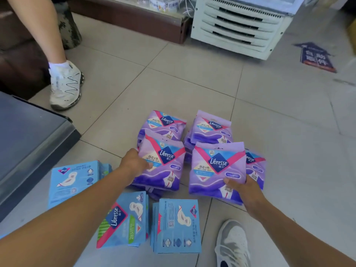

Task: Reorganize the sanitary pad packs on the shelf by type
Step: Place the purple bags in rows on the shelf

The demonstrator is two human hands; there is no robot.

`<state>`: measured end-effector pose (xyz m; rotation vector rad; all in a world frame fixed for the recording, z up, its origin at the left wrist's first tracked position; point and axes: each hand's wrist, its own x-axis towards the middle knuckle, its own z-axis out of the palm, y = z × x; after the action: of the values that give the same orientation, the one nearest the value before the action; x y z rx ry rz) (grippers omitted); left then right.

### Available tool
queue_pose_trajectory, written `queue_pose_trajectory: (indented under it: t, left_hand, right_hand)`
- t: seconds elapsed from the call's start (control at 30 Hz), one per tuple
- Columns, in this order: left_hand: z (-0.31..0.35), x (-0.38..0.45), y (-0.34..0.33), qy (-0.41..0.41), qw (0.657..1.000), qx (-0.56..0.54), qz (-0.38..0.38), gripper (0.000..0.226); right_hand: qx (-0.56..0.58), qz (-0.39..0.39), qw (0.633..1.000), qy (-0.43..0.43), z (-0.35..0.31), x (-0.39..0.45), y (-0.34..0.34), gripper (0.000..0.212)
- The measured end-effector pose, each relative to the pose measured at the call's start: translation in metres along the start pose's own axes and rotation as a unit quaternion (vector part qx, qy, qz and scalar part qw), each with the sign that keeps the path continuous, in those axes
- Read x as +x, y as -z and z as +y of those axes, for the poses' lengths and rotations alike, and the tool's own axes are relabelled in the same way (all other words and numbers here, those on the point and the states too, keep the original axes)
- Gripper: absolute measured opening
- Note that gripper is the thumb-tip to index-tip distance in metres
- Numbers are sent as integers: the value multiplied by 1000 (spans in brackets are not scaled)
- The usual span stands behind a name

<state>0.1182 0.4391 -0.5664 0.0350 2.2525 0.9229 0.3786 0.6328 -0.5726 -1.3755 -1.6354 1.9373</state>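
Purple Libresse pad packs lie in piles on the tiled floor. My left hand (134,163) grips the left edge of a purple pack (163,166) on top of the near left pile. My right hand (243,186) holds another purple pack (217,168) by its lower right corner, tilted above the floor. Two more purple piles sit behind, the far left pile (163,122) and the far right pile (212,130). One purple pack (255,166) lies partly hidden behind the held one. Three stacks of light blue packs lie nearer me: the left stack (73,180), the middle stack (125,220) and the right stack (177,226).
A grey shelf base (28,143) juts in from the left. Another person's leg and white shoe (65,85) stand at the upper left. A white cooler grille (240,26) and a brown counter base (134,18) are at the back. My own grey shoe (233,245) is bottom right.
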Motion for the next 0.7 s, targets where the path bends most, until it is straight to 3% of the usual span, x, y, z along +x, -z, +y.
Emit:
queue_pose_trajectory:
  t: [0.23, 0.4, 0.7]
  left_hand:
    - [46, -45, 73, -80, 993, -68, 54, 44]
    - [99, -118, 143, -153, 977, -118, 92, 41]
    - [134, -269, 260, -240, 936, -208, 150, 41]
  right_hand:
    - [23, -54, 998, 38, -81, -41, -2, 52]
    - [50, -100, 990, 92, -169, -92, -32, 32]
    - [67, -175, 956, 224, -297, -219, -73, 52]
